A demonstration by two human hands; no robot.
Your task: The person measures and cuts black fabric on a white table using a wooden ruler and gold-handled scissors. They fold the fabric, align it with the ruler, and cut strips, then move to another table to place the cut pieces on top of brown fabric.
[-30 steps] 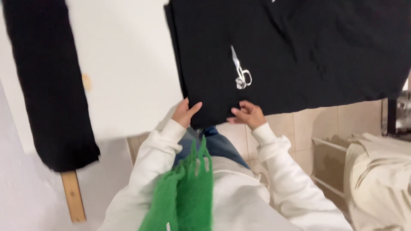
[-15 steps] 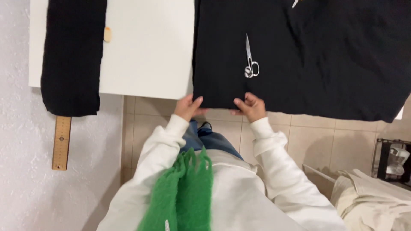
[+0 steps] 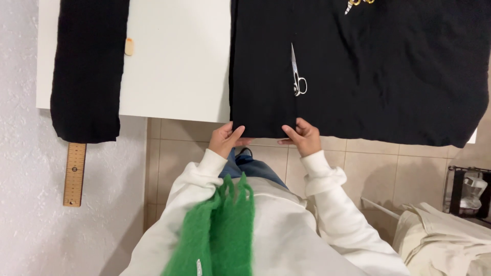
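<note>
A large black cloth (image 3: 388, 66) lies spread over the right part of a white table (image 3: 174, 71), its near edge hanging past the table's front. My left hand (image 3: 226, 139) pinches that hanging edge near the cloth's left corner. My right hand (image 3: 304, 137) grips the same edge a little to the right. Silver scissors (image 3: 296, 71) rest on the cloth just above my hands, blades pointing away from me. Both arms wear white sleeves, and a green fringed scarf (image 3: 217, 230) hangs down my chest.
A narrower black cloth strip (image 3: 87, 71) drapes over the table's left end, a wooden ruler (image 3: 74, 174) sticking out below it. A small tan piece (image 3: 129, 47) lies beside the strip. Gold-handled scissors (image 3: 358, 4) show at the top edge. Cream fabric (image 3: 445, 240) and a dark rack (image 3: 468, 194) stand at right on the tiled floor.
The view has swung so the table edge now runs level. Both hands stay on the black cloth's near edge, with the scissors unmoved on the cloth.
</note>
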